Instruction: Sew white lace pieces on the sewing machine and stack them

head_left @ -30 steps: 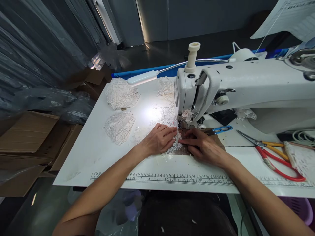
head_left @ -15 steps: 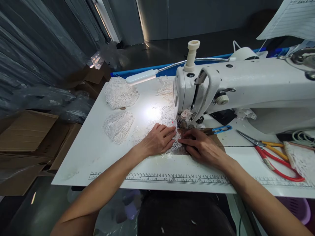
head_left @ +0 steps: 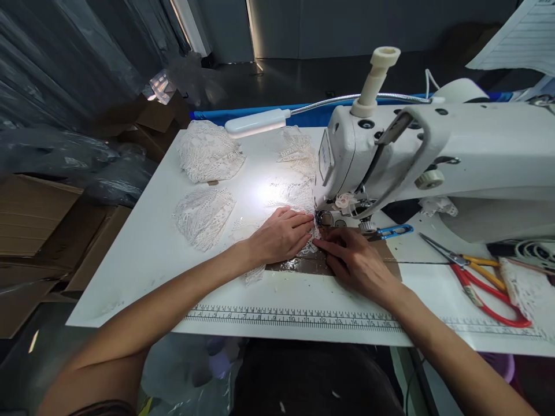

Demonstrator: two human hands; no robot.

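Note:
White lace (head_left: 309, 248) lies under the needle area of a white sewing machine (head_left: 472, 136), partly hidden by my hands. My left hand (head_left: 281, 234) rests flat on the lace to the left of the presser foot, fingers stretched toward it. On the other side, my right hand (head_left: 354, 254) has thumb and forefinger closed at the lace's near right edge, over the brown-covered machine bed (head_left: 299, 265). Blue thread snips (head_left: 394, 231) lie just beyond my right hand.
Fanned lace stacks (head_left: 210, 151) sit on the left of the white table (head_left: 143, 254). A lamp (head_left: 258, 122) shines from behind. Red-and-orange-handled scissors (head_left: 481, 277) lie at right. A printed ruler (head_left: 299, 316) runs along the front edge; cardboard boxes (head_left: 39, 214) stand at left.
The view has shifted a little, and the machine appears larger and farther right. The lace under my hands has fed further toward the back; less of it shows between them.

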